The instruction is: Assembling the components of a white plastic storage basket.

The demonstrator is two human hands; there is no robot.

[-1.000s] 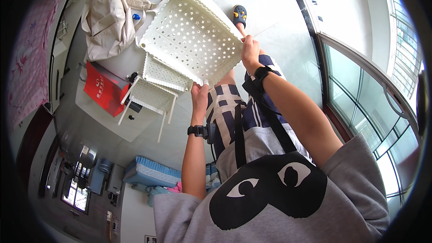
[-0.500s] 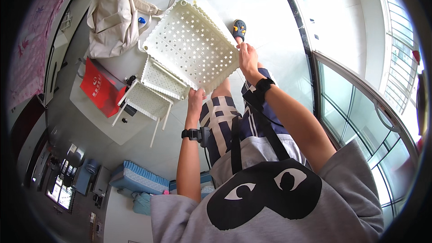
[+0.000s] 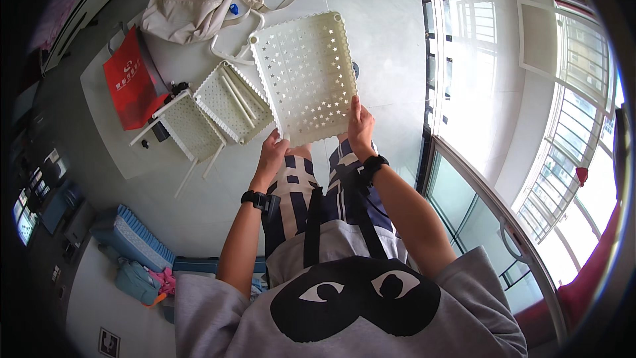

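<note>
A cream plastic shelf tray (image 3: 301,69) with star-shaped cutouts and a scalloped rim is held in front of my legs. My left hand (image 3: 271,156) is closed on its near left corner. On the near right edge, my right hand (image 3: 360,129) grips the rim with the thumb on top. Just left of the held tray are a second star-cut tray (image 3: 222,107) with white rods (image 3: 237,96) lying in it and a third tray (image 3: 187,134) with rods at its corners. Fingers under the held tray are hidden.
A beige backpack (image 3: 192,6) and a red paper bag (image 3: 132,83) rest on a pale surface (image 3: 112,152) at the left. A curved white tube (image 3: 228,58) lies by the backpack. Glass sliding doors (image 3: 457,192) stand at the right, and a blue cushioned piece (image 3: 129,235) lower left.
The held tray has turned in the view, its sides now running more nearly up and down. Both hands keep their grip. My view has swung, bringing more of the windows in at the right.
</note>
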